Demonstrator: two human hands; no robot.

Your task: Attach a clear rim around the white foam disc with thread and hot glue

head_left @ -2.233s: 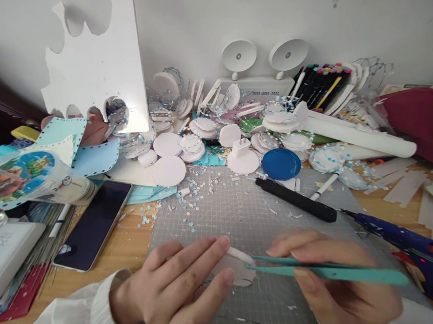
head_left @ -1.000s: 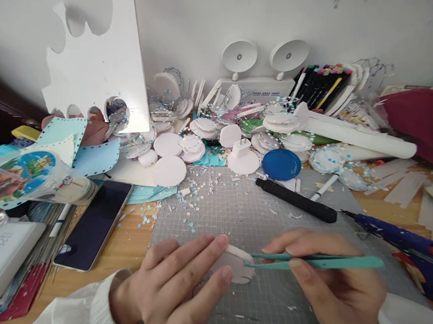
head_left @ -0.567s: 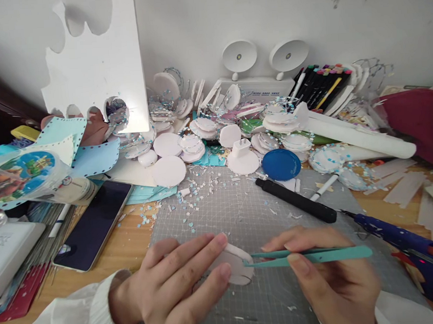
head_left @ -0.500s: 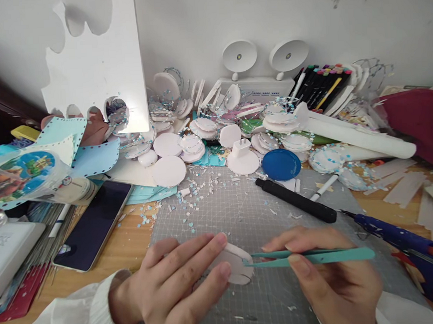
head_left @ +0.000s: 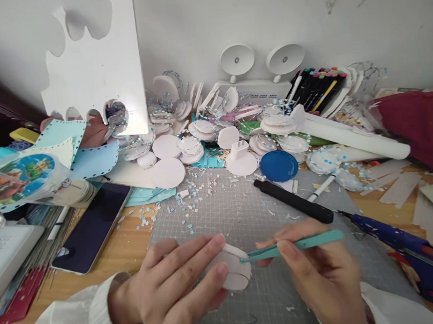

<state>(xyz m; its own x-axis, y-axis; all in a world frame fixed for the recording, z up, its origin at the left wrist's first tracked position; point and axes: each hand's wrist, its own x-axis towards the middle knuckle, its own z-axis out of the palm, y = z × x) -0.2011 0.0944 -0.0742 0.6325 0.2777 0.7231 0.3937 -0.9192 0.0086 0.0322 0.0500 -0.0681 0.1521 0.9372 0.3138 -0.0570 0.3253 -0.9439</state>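
Low in the middle of the head view, my left hand grips a white rounded foam piece between its fingers and thumb. A thin dark curved line shows near the piece's lower edge. My right hand pinches teal tweezers, whose back end points up to the right. The tweezer tips touch the piece near its right rim. Whether something tiny sits between the tips, I cannot make out. Beneath both hands lies a grey gridded cutting mat, strewn with small star-shaped bits and scraps.
A blue glue gun lies at the right, near a black tube-shaped tool and a blue disc. At the left are a phone and a plastic cup. White discs and a two-headed lamp stand behind.
My right hand has moved left and the tweezers have tilted, their back end rising. The tweezer arms are closer together. My left hand keeps hold of the foam piece, which shows slightly more of its face.
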